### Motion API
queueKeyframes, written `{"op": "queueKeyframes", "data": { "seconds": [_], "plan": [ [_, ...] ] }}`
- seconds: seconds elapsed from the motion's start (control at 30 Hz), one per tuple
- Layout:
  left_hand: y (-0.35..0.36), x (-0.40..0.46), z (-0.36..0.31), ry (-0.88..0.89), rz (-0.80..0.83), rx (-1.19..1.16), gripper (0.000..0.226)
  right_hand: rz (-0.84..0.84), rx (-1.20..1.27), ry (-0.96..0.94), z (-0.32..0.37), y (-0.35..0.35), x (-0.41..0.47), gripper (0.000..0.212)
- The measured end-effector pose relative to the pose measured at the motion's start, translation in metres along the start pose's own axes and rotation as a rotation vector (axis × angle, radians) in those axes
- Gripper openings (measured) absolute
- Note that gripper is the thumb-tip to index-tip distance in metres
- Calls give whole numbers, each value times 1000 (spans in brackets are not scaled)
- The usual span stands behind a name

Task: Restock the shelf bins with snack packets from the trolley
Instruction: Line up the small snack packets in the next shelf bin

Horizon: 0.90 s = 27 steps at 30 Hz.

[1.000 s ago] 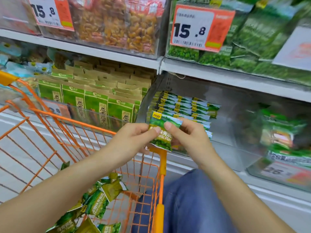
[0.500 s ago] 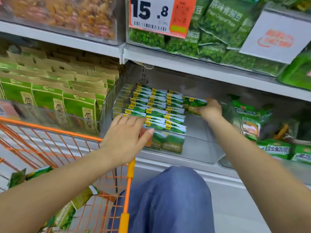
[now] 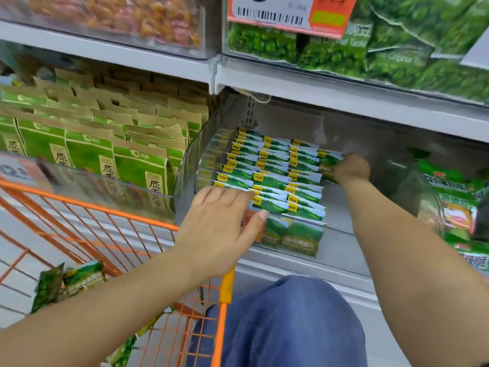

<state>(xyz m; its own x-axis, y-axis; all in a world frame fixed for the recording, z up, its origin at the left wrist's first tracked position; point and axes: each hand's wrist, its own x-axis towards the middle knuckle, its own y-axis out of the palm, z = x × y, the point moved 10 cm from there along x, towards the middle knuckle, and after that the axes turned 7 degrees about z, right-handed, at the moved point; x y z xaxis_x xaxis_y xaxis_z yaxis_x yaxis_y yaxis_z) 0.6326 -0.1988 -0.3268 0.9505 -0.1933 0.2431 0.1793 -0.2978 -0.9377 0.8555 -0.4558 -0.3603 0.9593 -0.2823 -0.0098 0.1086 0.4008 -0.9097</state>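
Two hands: both mine, both at the same clear shelf bin (image 3: 341, 229).
Left hand (image 3: 219, 229): at 7 o'clock of the bin, fingers straight and slightly apart, lying on the front packets of the left row; thumb tip by an orange tag (image 3: 252, 225) on the bin's front wall.
Right hand (image 3: 350, 169): reached deep to 1 o'clock of the bin, fingers curled round one snack packet (image 3: 328, 162) at the back end of a fourth row.
Packet rows (image 3: 275, 178): three full rows running front to back, overlapped like tiles; exact count per row I cannot tell. Each packet is green and white with a small yellow label; the print is too small to read.
Trolley (image 3: 105, 210): one, orange wire, at 8 o'clock of the bin; at least two more green packets (image 3: 82, 278) lie in it.
Paper bags (image 3: 137, 168): bin at 9 o'clock, several rows of brown-and-green bags with Chinese writing beginning "原".
Upper shelf at 12 o'clock: green pea bags (image 3: 336, 54) reading "Original Taste", behind one orange price card (image 3: 288, 14) with a barcode; its number is cut off.
Bin at 3 o'clock: mixed green packs (image 3: 447, 186), writing blurred.
Knee (image 3: 288, 321): one, in blue denim, at 6 o'clock.
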Motion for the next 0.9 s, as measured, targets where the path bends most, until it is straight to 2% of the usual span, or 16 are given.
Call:
{"op": "queueKeyframes", "data": {
  "seconds": [0.17, 0.37, 0.47, 0.57, 0.63, 0.7, 0.77, 0.9],
  "plan": [
    [0, 0, 1, 9, -8, 0, 51, -43, 84, -45, 2, 0, 3, 30],
    [1, 0, 2, 10, -37, -12, 50, 83, 275, 23, -4, 14, 2, 49],
    [2, 0, 2, 37, -12, -60, 52, -4, 189, 28, 6, -6, -13, 43],
    [-22, -10, 3, 132, -6, -324, 45, -165, 45, -261, 61, -47, -50, 33],
    [-49, -29, 10, 180, -25, -412, 38, -132, 61, -493, 104, -56, -91, 23],
    [-62, -53, 25, 207, 25, -348, 33, -62, 114, -731, 139, -53, -148, 19],
    [-57, -77, 48, 177, 198, -228, 34, -23, 177, -965, 163, -46, -217, 18],
    [5, -131, 127, 6, 699, 140, 25, 152, 198, -1293, 195, -10, -332, 25]
  ]
}}
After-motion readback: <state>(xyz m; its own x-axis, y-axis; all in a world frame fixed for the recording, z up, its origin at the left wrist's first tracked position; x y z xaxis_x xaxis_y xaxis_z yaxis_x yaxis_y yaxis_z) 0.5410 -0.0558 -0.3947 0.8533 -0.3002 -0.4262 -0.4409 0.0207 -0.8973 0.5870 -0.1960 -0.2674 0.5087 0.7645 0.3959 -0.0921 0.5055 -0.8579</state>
